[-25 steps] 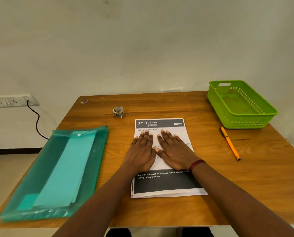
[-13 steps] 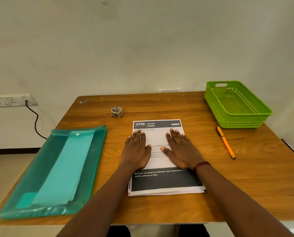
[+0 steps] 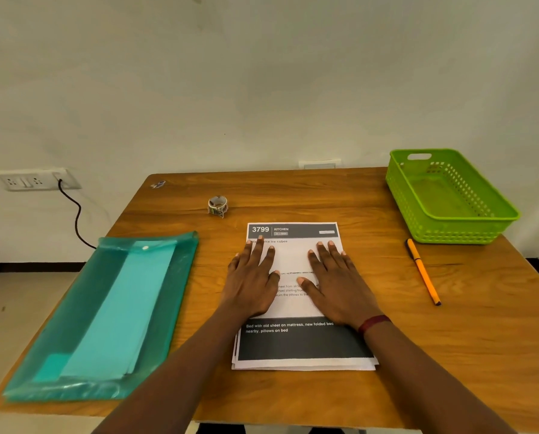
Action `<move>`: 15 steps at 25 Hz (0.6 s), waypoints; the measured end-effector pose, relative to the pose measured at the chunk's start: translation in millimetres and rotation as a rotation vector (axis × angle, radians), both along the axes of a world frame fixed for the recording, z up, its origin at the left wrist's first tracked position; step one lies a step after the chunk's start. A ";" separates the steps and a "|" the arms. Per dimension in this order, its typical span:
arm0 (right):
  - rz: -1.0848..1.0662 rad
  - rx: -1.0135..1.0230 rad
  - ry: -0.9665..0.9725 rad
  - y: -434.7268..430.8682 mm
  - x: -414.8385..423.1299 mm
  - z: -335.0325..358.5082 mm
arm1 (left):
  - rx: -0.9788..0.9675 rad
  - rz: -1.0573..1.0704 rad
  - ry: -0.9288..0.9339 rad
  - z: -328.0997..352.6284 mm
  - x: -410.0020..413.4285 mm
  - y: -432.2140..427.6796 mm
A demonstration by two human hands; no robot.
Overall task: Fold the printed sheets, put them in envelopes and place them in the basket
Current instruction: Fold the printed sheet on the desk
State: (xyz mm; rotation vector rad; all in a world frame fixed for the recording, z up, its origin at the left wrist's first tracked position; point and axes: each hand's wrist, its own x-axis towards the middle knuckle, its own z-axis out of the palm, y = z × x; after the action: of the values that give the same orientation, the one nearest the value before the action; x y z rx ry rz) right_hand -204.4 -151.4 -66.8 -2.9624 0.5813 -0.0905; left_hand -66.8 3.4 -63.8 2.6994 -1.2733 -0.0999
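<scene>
Left hand, right hand on 1 sheet stack; 1 basket

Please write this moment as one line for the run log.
left hand flat on printed sheets | right hand flat on same stack | sheets unfolded | basket back right

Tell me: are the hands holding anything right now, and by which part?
Nothing is gripped. The left hand and right hand lie flat, fingers straight, resting on the middle of the printed sheets.
</scene>
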 end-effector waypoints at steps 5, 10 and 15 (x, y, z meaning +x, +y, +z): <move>-0.051 0.020 -0.039 -1.7 -1.4 1.6 | 0.039 -0.029 -0.048 2.5 4.4 -0.7; -0.068 0.081 -0.097 -1.2 -3.3 3.8 | 0.036 -0.038 -0.069 1.9 7.9 -2.3; -0.076 0.160 -0.170 -22.2 2.6 14.8 | -0.032 -0.037 -0.002 3.8 12.4 0.9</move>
State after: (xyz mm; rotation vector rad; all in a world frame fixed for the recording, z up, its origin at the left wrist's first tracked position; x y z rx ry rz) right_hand -201.8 -173.7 -52.1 -2.7443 0.6455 -0.2862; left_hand -54.4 4.3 -60.0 2.6505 -1.3136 -0.0805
